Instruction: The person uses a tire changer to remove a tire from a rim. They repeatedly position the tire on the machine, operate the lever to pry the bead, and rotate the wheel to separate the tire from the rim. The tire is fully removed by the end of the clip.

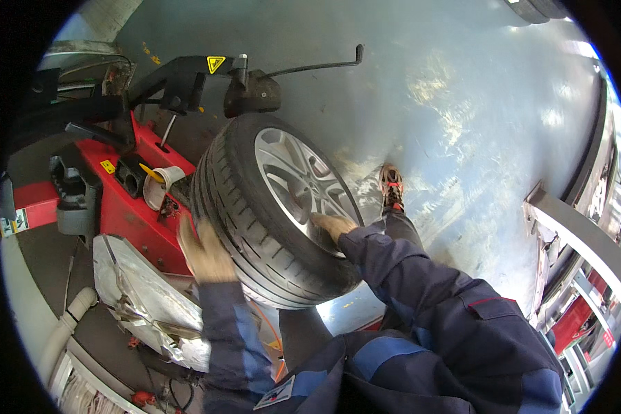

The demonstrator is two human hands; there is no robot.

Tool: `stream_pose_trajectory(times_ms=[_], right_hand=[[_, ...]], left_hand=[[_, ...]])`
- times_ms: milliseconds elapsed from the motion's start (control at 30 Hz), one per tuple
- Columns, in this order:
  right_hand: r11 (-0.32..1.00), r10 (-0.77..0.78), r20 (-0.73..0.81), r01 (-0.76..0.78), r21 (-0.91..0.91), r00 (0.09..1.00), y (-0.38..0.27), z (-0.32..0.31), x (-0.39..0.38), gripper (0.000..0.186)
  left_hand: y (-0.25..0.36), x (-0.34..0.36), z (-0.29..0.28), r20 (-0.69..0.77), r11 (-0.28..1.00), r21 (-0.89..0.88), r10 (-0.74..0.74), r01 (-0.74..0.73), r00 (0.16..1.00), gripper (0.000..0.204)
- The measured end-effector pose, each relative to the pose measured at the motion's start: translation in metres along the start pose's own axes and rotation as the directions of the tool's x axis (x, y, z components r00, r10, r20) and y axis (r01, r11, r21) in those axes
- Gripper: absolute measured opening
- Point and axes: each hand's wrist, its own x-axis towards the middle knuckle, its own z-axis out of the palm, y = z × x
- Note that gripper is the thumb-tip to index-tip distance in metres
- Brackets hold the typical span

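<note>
Matt, grooved rubber tyre (262, 214), smooth metal rim (312, 185), glossy floor (435, 138) — scuffed, matt cloth jacket (448, 310)

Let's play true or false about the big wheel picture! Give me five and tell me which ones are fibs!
1. The right hand is at the silver wheel. True.
2. The left hand is poking between the wheel's spokes. False: it is at the tread side of the black tire.
3. A yellow handle sticks out of a whitish cup. True.
4. The machine body under that cup is green. False: it is red.
5. A shoe shows on the floor, to the right of the tire in the picture. True.
</note>
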Motion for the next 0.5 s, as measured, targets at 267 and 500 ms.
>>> stream_pose_trajectory(times_ms=[267, 500], right_hand=[[0.975, -0.181, -0.170, 0.154, -0.162, 0.969, 0.061, -0.029, 0.034, 0.082], [0.741, -0.294, 0.083, 0.281, -0.610, 0.952, 0.077, -0.093, 0.117, 0.088]], left_hand=[[-0.086, -0.163, 0.043, 0.795, -0.353, -0.595, -0.392, 0.722, 0.463, 0.066], [-0.088, -0.155, 0.099, 0.805, -0.294, -0.591, -0.279, 0.751, 0.524, 0.068]])
